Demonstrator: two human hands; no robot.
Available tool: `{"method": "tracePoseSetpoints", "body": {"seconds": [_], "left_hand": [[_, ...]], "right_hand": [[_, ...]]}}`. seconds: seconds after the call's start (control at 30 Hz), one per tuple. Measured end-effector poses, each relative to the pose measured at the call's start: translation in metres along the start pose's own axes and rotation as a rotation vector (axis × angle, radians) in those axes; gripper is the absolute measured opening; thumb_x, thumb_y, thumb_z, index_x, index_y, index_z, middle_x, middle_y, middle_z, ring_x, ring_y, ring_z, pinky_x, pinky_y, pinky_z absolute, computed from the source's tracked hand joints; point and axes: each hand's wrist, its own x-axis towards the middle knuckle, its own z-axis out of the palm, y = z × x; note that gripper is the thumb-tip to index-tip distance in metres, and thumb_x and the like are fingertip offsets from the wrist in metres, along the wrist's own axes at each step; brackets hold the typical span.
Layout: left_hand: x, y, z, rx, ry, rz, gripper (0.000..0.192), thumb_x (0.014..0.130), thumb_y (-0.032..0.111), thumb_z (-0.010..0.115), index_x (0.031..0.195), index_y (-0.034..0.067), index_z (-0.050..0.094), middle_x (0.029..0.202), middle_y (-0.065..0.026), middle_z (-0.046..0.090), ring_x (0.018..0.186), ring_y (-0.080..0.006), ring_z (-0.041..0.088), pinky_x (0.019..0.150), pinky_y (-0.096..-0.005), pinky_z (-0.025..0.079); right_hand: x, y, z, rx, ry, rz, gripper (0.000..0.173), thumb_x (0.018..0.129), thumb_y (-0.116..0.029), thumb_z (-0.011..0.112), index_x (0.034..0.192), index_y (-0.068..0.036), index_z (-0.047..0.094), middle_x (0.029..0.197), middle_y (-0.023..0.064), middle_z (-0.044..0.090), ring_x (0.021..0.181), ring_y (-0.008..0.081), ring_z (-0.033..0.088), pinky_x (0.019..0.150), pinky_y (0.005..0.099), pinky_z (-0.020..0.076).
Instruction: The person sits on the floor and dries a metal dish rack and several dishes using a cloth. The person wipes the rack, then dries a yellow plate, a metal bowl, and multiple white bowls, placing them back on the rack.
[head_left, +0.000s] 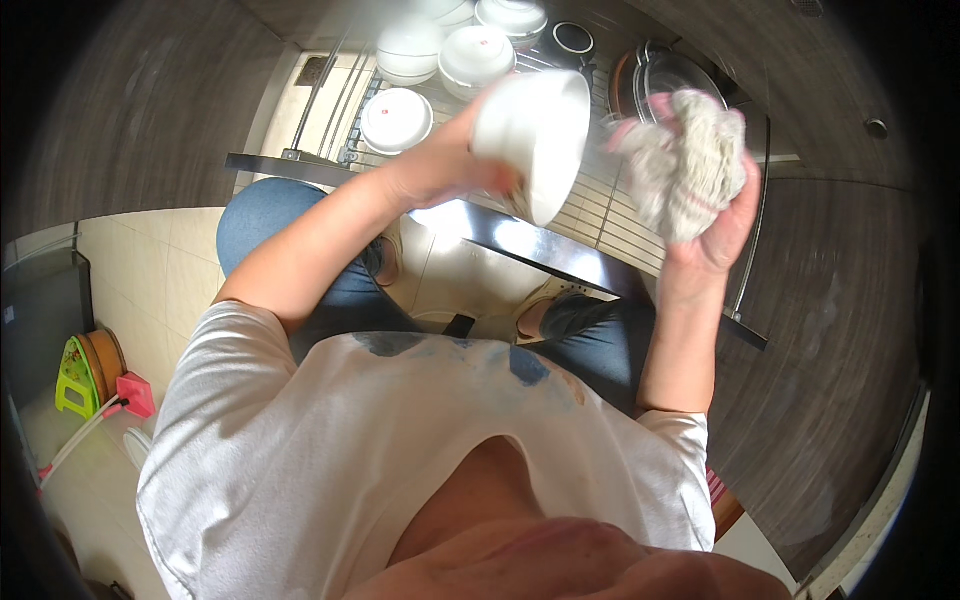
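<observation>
My left hand (465, 161) grips a large white bowl (525, 142), tilted on its side, with its rim turned to the right. My fingers there are slightly blurred. To the right, my right hand (720, 217) is closed around a crumpled white cloth with pink edges (686, 165), apart from the bowl. Beyond the bowl, white bowls (476, 60) stand upside down in the pull-out wire rack (600, 217). A smaller white dish (396, 120) lies bottom up at the rack's left, near my left forearm.
Pans or lids (667, 79) stand at the rack's back right, beside a dark round item (572, 41). The drawer's dark front edge (517, 232) crosses before my knees. Dark wood-grain cabinet panels (817, 300) flank it. A green stool (79, 375) and a pink-headed tool (135, 394) are at far left.
</observation>
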Motion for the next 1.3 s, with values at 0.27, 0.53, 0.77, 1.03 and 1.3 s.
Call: {"method": "tracePoseSetpoints", "body": {"seconds": [0.27,0.53,0.77,1.03,1.3], "left_hand": [[0.001,-0.007,0.005,-0.505,-0.082,-0.291,0.089,0.077,0.068,0.060,0.143,0.013,0.035,0.135,-0.0169,0.048,0.121,-0.0356,0.050,0.086,-0.0593,0.049],[-0.006,-0.012,0.024,-0.525,-0.092,-0.395,0.093,0.074,0.071,0.062,0.141,0.013,0.036,0.133,-0.0151,0.048,0.116,-0.0362,0.053,0.082,-0.0544,0.052],[-0.003,-0.003,0.023,-0.614,-0.048,-0.388,0.097,0.071,0.076,0.060,0.142,0.015,0.035,0.137,-0.0138,0.046,0.121,-0.0348,0.050,0.090,-0.0563,0.050],[-0.001,-0.014,-0.001,-1.056,-0.259,-0.229,0.103,0.072,0.082,0.051,0.147,0.017,0.026,0.142,-0.0159,0.040,0.126,-0.0392,0.045,0.084,-0.0570,0.053],[-0.001,0.003,0.014,-0.452,0.055,-0.290,0.094,0.077,0.071,0.057,0.146,0.014,0.027,0.138,-0.0164,0.042,0.118,-0.0360,0.053,0.073,-0.0492,0.058]], "right_hand": [[-0.001,0.015,0.012,-0.944,-0.025,-0.616,0.048,0.080,-0.003,0.071,0.125,-0.002,0.053,0.118,0.0116,0.059,0.109,0.0167,0.057,0.099,0.0332,0.0459],[0.002,0.039,0.020,-1.536,-0.228,-0.682,0.039,0.069,-0.002,0.075,0.106,-0.009,0.064,0.100,0.0091,0.067,0.091,0.0249,0.067,0.081,0.0295,0.0511],[0.018,0.037,-0.004,-1.410,0.187,-0.667,0.028,0.086,-0.020,0.070,0.106,-0.002,0.063,0.090,0.0084,0.069,0.075,0.0146,0.066,0.067,0.0283,0.0536],[0.030,-0.010,-0.044,-0.749,0.327,-0.468,0.029,0.093,-0.021,0.061,0.114,0.000,0.059,0.106,0.0108,0.064,0.086,0.0154,0.064,0.073,0.0292,0.0556],[0.004,0.013,0.008,-1.649,-0.400,-1.039,0.036,0.073,0.006,0.063,0.107,-0.007,0.067,0.109,0.0075,0.065,0.104,0.0231,0.058,0.092,0.0346,0.0458]]}}
